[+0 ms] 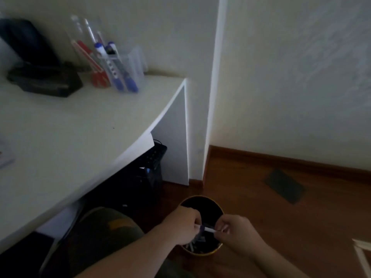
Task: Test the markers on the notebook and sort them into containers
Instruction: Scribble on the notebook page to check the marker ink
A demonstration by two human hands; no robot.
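Two hands, both low in the head view, held over one round dark bin (217, 207) with a yellowish rim standing on the wood floor (281, 207). Left hand (181, 225) and right hand (237, 233) each have fingers curled and pinched on one marker (208, 229), white barrel with a purple band near the left-hand end. The marker lies level between the two hands, spanning the gap, directly above the bin opening. Left hand grips the purple end, right hand pinches the white end. Whether a cap is on or off: cannot tell, too blurred. Pale stick-like items lie in the bottom of the bin, count unclear. One knee in dark green cloth (100, 231) sits left of the left forearm.

Further back, one white desk (70, 127). Under it, one black mesh basket (154, 157). At the desk's far end, one clear container (128, 65) with two blue-and-white markers (116, 71) leaning in it, plus red-and-white pens (94, 65) just beside them, number uncertain. One black object (44, 81) sits left of the container. One dark floor vent (285, 186) lies near the baseboard on the right.
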